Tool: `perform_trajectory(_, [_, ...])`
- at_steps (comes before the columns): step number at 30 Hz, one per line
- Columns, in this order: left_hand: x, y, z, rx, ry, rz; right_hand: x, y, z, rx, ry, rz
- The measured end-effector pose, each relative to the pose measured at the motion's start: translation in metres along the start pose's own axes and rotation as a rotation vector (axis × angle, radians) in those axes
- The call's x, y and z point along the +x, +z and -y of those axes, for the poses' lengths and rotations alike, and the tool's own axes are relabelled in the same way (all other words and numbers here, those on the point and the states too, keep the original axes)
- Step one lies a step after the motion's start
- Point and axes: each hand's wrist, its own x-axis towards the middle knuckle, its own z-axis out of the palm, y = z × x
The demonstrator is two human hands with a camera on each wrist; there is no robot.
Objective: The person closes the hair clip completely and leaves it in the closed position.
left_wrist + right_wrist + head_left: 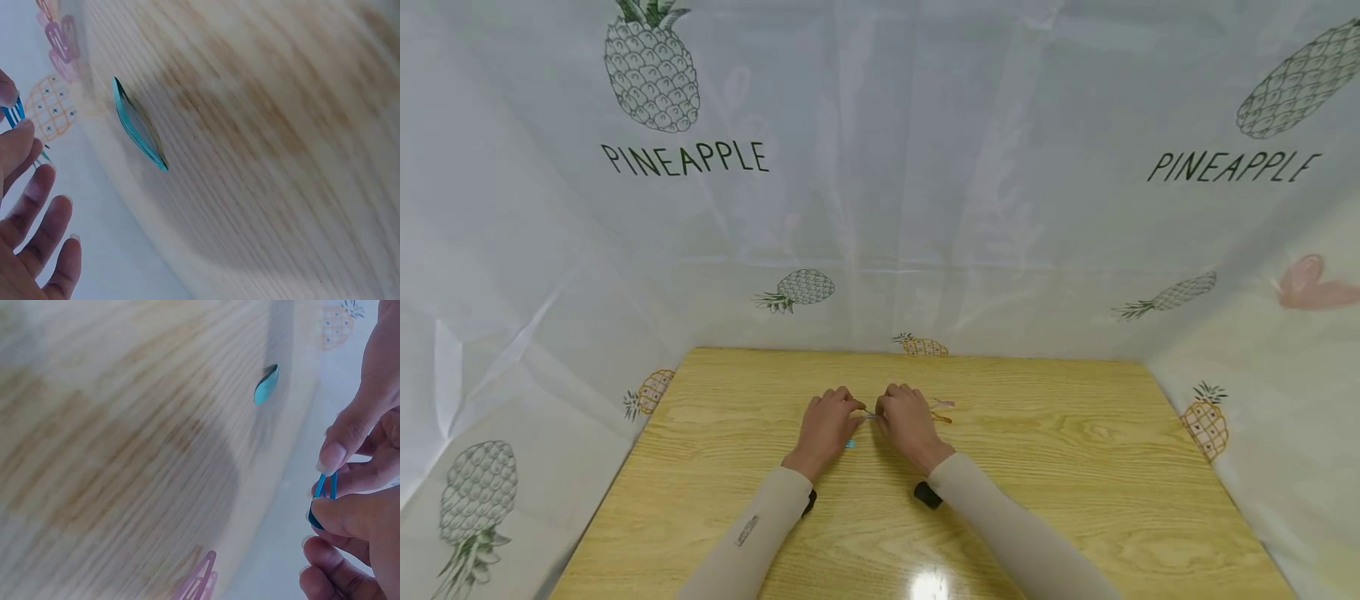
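Observation:
A small blue hair clip [333, 484] is held between both hands above the table. My left hand [829, 425] pinches one end of it, while its other fingers are spread in the left wrist view. The opposite end is pinched by the thumb and finger of my right hand [910, 423]. On the table near my left hand lies a teal clip [139, 134], also visible in the right wrist view [267, 385]. Pink clips [199, 581] lie to the right of my right hand, beside an orange clip [942, 417].
The wooden table [1075, 467] has a pale sheet [880, 167] printed with pineapples behind it and at both sides. A dark wrist strap [928, 495] shows below the right forearm, and another dark piece [809, 502] by the left.

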Motion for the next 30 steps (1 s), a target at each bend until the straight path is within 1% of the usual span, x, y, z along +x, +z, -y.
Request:
perform_trajectory(6, [-0.007, -0.001, -0.004, -0.014, 0.022, -0.017, -0.008, 0.001, -0.002, 0.011, -0.028, -0.02])
perform_trajectory(10, [-0.01, -0.002, -0.006, -0.026, 0.038, -0.028, -0.014, -0.001, -0.003, 0.037, -0.037, -0.025])
perform_trajectory(15, [-0.015, -0.003, -0.007, -0.026, 0.048, -0.038, -0.018, -0.005, -0.004, 0.11, -0.051, -0.008])
perform_trajectory(19, [-0.017, -0.004, -0.007, -0.051, 0.047, -0.038, -0.021, -0.009, -0.005, 0.162, -0.075, -0.009])
perform_trajectory(23, [-0.019, -0.006, -0.007, -0.073, 0.061, -0.041, -0.023, -0.011, -0.007, 0.171, -0.111, -0.023])
perform_trajectory(26, [-0.021, -0.008, -0.008, -0.1, 0.075, -0.04, -0.026, -0.011, -0.009, 0.189, -0.123, -0.02])
perform_trajectory(30, [-0.023, -0.011, -0.008, -0.131, 0.092, -0.036, -0.029, -0.012, -0.012, 0.239, -0.131, -0.005])
